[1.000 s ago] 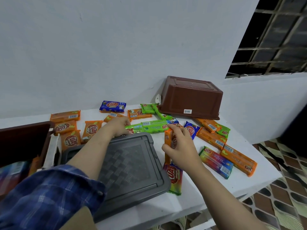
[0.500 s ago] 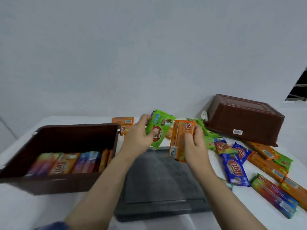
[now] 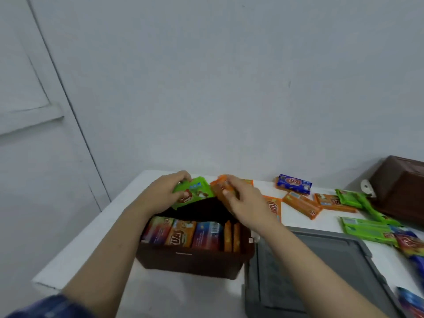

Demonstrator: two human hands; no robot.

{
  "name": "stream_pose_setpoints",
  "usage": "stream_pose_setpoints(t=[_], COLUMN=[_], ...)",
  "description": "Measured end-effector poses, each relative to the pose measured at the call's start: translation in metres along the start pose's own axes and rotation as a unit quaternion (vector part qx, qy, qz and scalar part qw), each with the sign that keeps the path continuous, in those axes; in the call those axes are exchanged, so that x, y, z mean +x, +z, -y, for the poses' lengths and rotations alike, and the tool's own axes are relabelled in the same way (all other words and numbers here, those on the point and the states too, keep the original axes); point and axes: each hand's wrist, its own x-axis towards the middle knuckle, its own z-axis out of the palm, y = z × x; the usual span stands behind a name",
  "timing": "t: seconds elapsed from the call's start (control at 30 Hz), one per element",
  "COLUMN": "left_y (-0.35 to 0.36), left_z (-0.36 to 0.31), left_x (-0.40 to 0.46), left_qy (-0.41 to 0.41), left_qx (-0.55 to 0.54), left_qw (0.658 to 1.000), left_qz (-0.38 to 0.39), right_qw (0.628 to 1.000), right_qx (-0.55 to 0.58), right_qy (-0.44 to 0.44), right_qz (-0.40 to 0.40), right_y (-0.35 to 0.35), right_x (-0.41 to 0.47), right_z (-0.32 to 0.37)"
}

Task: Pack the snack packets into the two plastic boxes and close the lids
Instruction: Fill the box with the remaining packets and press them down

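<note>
An open brown plastic box (image 3: 190, 263) stands on the white table (image 3: 96, 237), with several snack packets standing in a row along its near side. My left hand (image 3: 160, 193) grips a green packet (image 3: 195, 191) above the box's far part. My right hand (image 3: 245, 203) grips an orange packet (image 3: 221, 190) beside it, over the box's far right corner. A second brown box (image 3: 401, 189) lies upside down at the right edge. A grey lid (image 3: 321, 271) lies flat to the right of the open box.
Loose packets lie on the table to the right: a blue one (image 3: 293, 183), orange ones (image 3: 302, 204), green ones (image 3: 364, 229). A wall stands close behind the table. The table's left edge runs near the open box.
Both hands have carried the green and orange packets leftward from above the grey lid to above the open box. The view has swung left.
</note>
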Motion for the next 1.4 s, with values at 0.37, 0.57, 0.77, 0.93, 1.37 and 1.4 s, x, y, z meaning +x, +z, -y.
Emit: stream_pose_setpoints(t=[0.37,0.57,0.77,0.93,1.37,1.4], left_y=[0.054,0.059,0.061,0.057,0.103,0.11], left_z=[0.047,0.045,0.042,0.038,-0.12,-0.134], left_x=[0.008,0.01,0.007,0.004,0.059,0.067], left_qy=[-0.133,-0.126,-0.106,-0.084,0.079,0.076], left_qx=[0.028,0.034,0.046,0.061,-0.079,-0.075], left_qw=[0.955,0.956,0.965,0.973,0.993,0.994], left_qz=[0.263,0.263,0.233,0.206,-0.04,-0.035], right_qw=[0.892,0.889,0.875,0.914,0.958,0.954], right_qx=[-0.275,-0.229,-0.28,-0.279,-0.116,-0.128], right_qy=[0.128,0.206,0.198,0.139,0.148,0.155], right_qz=[0.336,0.339,0.342,0.261,-0.218,-0.222], right_y=[0.069,0.072,0.071,0.067,-0.052,-0.064], right_x=[0.021,0.021,0.02,0.013,-0.035,-0.037], right_z=[-0.022,-0.019,-0.015,-0.009,-0.056,-0.069])
